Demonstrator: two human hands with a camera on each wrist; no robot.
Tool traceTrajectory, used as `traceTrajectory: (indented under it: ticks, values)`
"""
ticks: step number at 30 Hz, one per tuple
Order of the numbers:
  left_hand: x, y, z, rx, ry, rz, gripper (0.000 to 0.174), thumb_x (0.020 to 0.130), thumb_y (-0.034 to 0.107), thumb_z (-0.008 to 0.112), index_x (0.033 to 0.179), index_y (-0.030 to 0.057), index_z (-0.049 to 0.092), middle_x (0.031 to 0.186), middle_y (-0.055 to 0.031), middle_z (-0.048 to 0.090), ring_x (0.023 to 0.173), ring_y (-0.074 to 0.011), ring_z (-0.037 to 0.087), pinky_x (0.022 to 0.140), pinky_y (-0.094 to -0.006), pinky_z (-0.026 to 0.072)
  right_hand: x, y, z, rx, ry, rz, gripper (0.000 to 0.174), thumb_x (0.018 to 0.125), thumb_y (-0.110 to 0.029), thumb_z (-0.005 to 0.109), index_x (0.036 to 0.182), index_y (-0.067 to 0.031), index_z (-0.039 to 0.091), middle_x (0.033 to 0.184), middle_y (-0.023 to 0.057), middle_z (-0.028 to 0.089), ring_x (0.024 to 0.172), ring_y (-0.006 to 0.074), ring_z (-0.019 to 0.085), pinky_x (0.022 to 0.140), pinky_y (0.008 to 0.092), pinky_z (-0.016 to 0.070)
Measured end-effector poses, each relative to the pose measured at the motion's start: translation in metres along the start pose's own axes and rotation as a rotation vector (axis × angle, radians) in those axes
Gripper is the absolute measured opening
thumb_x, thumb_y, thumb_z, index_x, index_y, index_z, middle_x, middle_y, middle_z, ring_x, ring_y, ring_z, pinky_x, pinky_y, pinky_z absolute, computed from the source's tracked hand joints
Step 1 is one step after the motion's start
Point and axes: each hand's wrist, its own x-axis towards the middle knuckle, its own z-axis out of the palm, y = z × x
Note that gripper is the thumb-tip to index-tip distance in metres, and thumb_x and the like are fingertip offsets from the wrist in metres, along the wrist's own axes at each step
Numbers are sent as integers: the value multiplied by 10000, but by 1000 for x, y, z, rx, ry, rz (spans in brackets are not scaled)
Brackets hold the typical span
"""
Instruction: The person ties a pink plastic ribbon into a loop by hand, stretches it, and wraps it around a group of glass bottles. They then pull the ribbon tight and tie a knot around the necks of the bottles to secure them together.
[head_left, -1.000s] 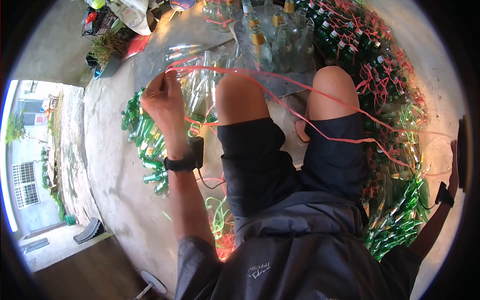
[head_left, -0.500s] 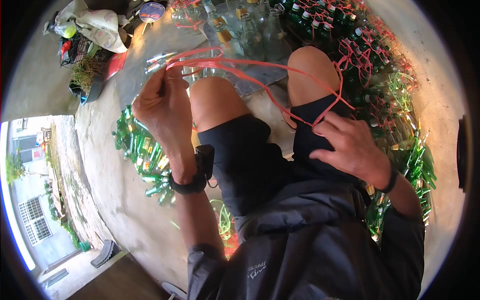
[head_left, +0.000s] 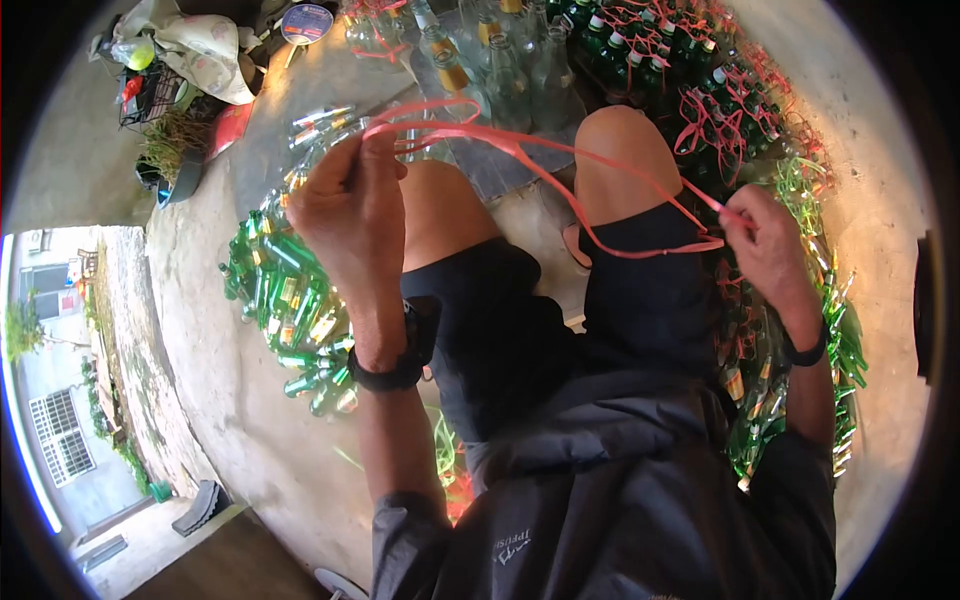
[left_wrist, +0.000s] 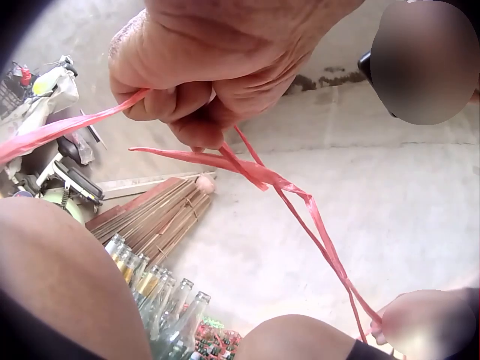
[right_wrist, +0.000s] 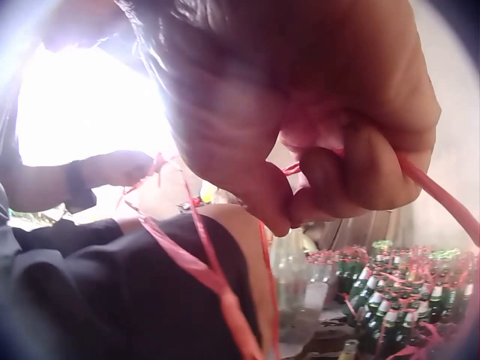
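A pink plastic twine point(head_left: 520, 150) stretches in long loops between the two hands, above the person's knees. The left hand point(head_left: 350, 205), at left in the head view, pinches several strands between thumb and curled fingers; a loose end sticks out below its fingertips in the left wrist view. At the right, the right hand point(head_left: 770, 245) grips the other end of the twine, its fingers curled round it. In the right wrist view a strand point(right_wrist: 442, 191) passes through those fingers and comes out on the far side.
Green bottles point(head_left: 285, 285) lie piled on the floor at left. Clear bottles point(head_left: 505, 80) stand in front of the knees. Green bottles tied with pink twine point(head_left: 640, 50) fill the front right, and more green bottles point(head_left: 845, 350) lie beside the right arm.
The right hand has come in from the far right edge, taken hold of the twine and drawn it outward to the right. The left hand keeps its pinch, shifting slightly.
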Motion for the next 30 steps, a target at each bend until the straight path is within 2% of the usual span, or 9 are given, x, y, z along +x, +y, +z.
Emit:
traceTrajectory:
  ticks: [2,7,8,10,16,18,24,26,30]
  values:
    - [0,0,2,-34,6,-4,191,945,152,724,923,-32,768,657,-15,672,604,-32,554,569,-215,433,3,34,-4,-68,20,29,107,887,-21,656,871,-19,551,768,156,569,637,319,574,591,365,444]
    - [-3,7,5,-25,-1,-25,194,944,155,723,916,-32,768,658,-24,678,620,-34,565,583,-221,439,-4,11,-12,305,-103,183,156,961,-148,688,965,-3,630,722,1,617,680,72,565,601,274,444]
    - [-3,9,7,-54,-12,-29,199,945,159,722,917,-33,767,659,-26,681,624,-38,571,588,-225,445,-12,-11,-2,462,-79,169,176,909,-127,744,979,-6,637,786,19,641,703,81,593,640,254,481]
    - [-4,13,11,-88,-33,-31,203,946,163,721,919,-33,767,661,-29,684,628,-42,577,593,-229,450,-10,-53,1,251,-107,-162,322,737,-65,858,982,-37,651,957,59,653,742,175,676,649,304,532]
    - [-11,19,10,17,-71,-33,222,960,172,704,962,-42,763,666,-35,688,630,-56,589,592,-226,458,-7,-52,38,-17,-43,-352,234,772,-17,801,927,-40,627,907,82,615,713,261,658,615,349,516]
    - [-12,17,10,13,-73,-42,224,963,171,700,978,-43,762,665,-38,688,629,-53,587,585,-228,457,-4,-50,33,267,-55,-253,176,799,-10,773,885,-27,621,838,96,575,675,277,625,581,369,480]
    - [-9,7,11,-26,-88,-27,217,960,170,704,975,-40,759,657,-35,679,623,-49,577,571,-234,445,7,22,3,172,-5,-38,134,898,-65,704,857,9,599,754,49,518,626,128,491,569,294,398]
    - [-8,5,9,-19,-92,-23,228,961,185,703,967,-36,758,656,-33,674,623,-48,573,564,-235,439,6,51,0,199,-65,213,152,914,-78,698,852,6,587,676,27,508,628,113,462,589,293,401]
    - [-10,15,9,47,-115,-87,241,958,201,705,965,-34,758,659,-41,673,620,-67,586,579,-251,455,3,125,12,155,-49,285,140,905,-99,710,857,-1,621,693,48,589,652,127,556,599,301,435]
